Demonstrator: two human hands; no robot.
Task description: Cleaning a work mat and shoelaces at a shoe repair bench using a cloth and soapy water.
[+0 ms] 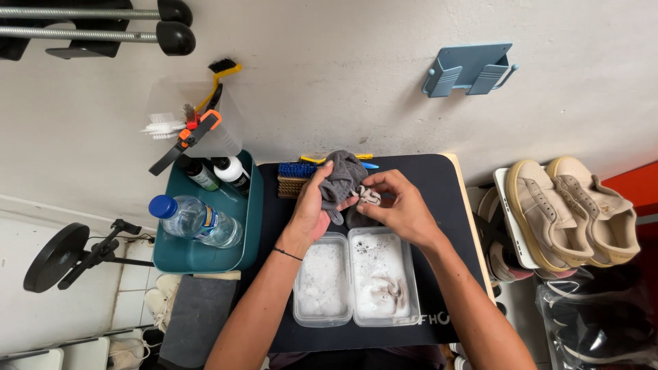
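Observation:
My left hand (312, 205) holds a grey cloth (343, 175) bunched over its fingers, above the far end of a dark mat (439, 205). My right hand (401, 205) pinches a small pale wet piece, probably a shoelace (370, 196), against the cloth. Below both hands stand two clear plastic tubs side by side. The left tub (322, 281) holds foamy water. In the foam of the right tub (382, 277) lies another pale lace.
A teal bin (195, 255) at the left holds a water bottle (195, 220) and two small bottles. A clear cup with brushes (195, 127) stands behind it. A blue-bristled brush (295, 177) lies at the mat's far edge. Beige sneakers (572, 209) sit to the right.

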